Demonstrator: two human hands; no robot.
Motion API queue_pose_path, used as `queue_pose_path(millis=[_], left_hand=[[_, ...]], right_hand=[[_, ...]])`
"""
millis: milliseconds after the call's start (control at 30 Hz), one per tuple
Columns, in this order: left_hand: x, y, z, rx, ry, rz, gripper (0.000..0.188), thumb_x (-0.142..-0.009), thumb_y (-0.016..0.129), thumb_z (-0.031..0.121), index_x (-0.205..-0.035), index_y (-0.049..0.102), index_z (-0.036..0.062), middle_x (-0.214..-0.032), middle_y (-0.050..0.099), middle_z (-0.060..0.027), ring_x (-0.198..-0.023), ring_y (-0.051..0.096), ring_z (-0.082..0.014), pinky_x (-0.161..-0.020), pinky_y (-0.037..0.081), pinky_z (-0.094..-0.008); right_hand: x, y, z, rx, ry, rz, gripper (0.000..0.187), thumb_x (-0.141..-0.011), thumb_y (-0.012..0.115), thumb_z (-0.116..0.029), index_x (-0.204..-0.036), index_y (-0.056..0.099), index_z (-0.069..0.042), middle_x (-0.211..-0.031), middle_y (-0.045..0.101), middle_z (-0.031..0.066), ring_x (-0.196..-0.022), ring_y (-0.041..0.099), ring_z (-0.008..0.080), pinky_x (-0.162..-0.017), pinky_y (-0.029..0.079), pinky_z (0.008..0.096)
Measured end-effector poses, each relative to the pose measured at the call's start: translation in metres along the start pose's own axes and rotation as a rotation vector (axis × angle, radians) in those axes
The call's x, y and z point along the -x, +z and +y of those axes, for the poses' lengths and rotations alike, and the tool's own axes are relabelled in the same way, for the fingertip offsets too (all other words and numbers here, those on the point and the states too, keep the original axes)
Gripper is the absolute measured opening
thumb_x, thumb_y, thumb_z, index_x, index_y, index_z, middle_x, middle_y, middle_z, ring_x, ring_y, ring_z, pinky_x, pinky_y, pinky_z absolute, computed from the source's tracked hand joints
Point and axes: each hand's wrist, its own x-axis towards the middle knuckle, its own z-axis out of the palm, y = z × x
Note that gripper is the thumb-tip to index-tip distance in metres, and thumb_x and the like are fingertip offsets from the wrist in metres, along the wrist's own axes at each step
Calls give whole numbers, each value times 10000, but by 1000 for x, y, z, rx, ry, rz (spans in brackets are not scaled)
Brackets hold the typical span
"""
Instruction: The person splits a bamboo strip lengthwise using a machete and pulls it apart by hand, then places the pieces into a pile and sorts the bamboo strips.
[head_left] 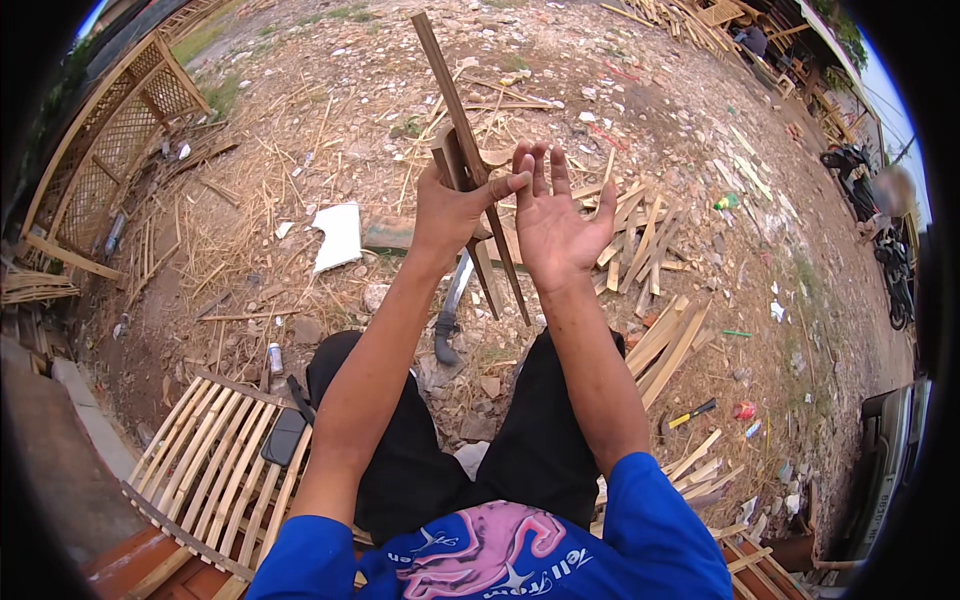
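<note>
Brown wooden strips [470, 148], one much longer than the others, are raised above the ground in front of the knees, gripped by the left hand [445, 212]. Its fingers curl around them, the thumb pressed across the front. The right hand [562, 232] is palm-up just beside them, fingers extended and slightly apart, thumb spread away; whether its fingertips touch the left thumb or the wood, I cannot tell.

Containers lie scattered: a pale cylindrical container [275, 358] near the slatted bench [205, 455], a green bottle [726, 202] out to the right, and a red can-like item [744, 411] nearer the right arm. Their contents cannot be made out.

Below the strips, a metal blade [459, 284] with a black handle [446, 340] sits between the knees, partly covered by the wood. A white board [338, 238] lies left of the hands, and loose pale slats [648, 240] pile up to the right. On the bench rests a dark pouch-like object [287, 436]; a yellow-and-black tool [692, 413] lies beyond the right elbow.
</note>
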Motion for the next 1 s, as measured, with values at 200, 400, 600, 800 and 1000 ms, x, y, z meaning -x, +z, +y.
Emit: queue_pose_path(millis=[200, 400, 600, 800, 1000], left_hand=[[2, 1, -4, -1, -21, -79, 475, -637, 910, 163, -963, 592, 28, -836, 656, -1, -772, 613, -89, -705, 515, -264], [2, 0, 2, -4, -29, -126, 511, -620, 921, 176, -984, 600, 17, -860, 660, -5, -803, 614, -90, -717, 513, -263], [0, -4, 3, -111, -27, -97, 493, -612, 926, 186, -952, 608, 23, -836, 653, 1, -767, 598, -81, -693, 508, -256], [-6, -13, 1, -23, -10, 82, 455, -631, 922, 250, -865, 591, 44, -781, 630, 6, -719, 594, -89, -641, 488, -239], [-9, -18, 13, 11, 14, 135, 405, -656, 909, 238, -862, 607, 64, -796, 631, 11, -729, 584, -79, -656, 484, -248]], right_hand=[[-3, -14, -9, 96, 42, -142, 658, -885, 556, -501, -1280, 420, 8, -1312, 466, 239, -1185, 506, 400, -893, 471, 513], [-2, -11, -11, 91, 26, -101, 655, -885, 543, -510, -1279, 426, 0, -1304, 485, 220, -1187, 511, 392, -861, 468, 500], [0, -4, -10, -22, -26, -81, 625, -884, 578, -437, -1245, 420, 47, -1282, 469, 253, -1259, 428, 425, -1022, 438, 529], [2, 4, -9, -51, -57, -81, 597, -889, 579, -396, -1222, 414, 72, -1269, 461, 276, -1294, 364, 466, -1096, 376, 541], [4, 11, -10, 126, -102, -92, 421, -828, 554, 70, -1224, 412, 51, -1384, 338, 271, -1377, 241, 480, -1117, 387, 503]])
